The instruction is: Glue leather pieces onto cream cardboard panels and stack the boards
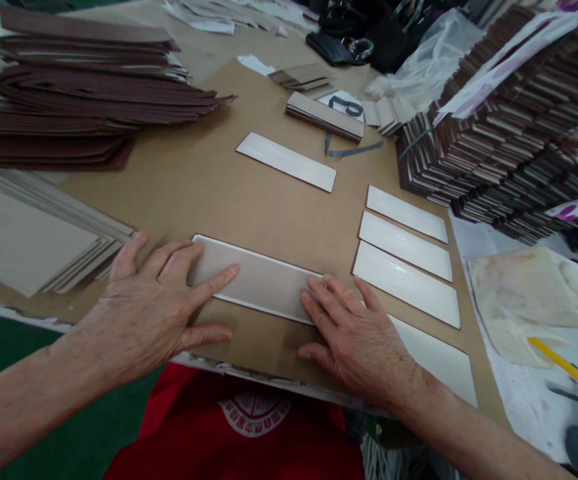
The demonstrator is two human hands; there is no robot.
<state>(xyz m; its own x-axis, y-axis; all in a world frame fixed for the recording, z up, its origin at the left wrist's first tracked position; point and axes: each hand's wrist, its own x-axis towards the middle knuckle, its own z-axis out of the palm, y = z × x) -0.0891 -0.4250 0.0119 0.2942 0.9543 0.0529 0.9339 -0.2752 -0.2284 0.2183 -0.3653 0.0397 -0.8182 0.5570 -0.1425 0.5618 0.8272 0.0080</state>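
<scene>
A long grey-beige card strip lies on a slightly larger white-faced panel, whose white margin and dark edge show around it. My left hand rests at the strip's left end, fingers spread, index finger lying on its surface. At the other end, my right hand lies with its fingertips on the strip, fingers stretched out. Neither hand grips anything. Right of my right hand lie several white-faced panels, and part of the nearest one is hidden under that hand and forearm. Another white panel lies farther back.
Brown sheets are piled at the back left, above a stack of grey boards. A tall stack of dark strips stands at the right. A small bundle of strips lies at the back. A yellow stick is at far right.
</scene>
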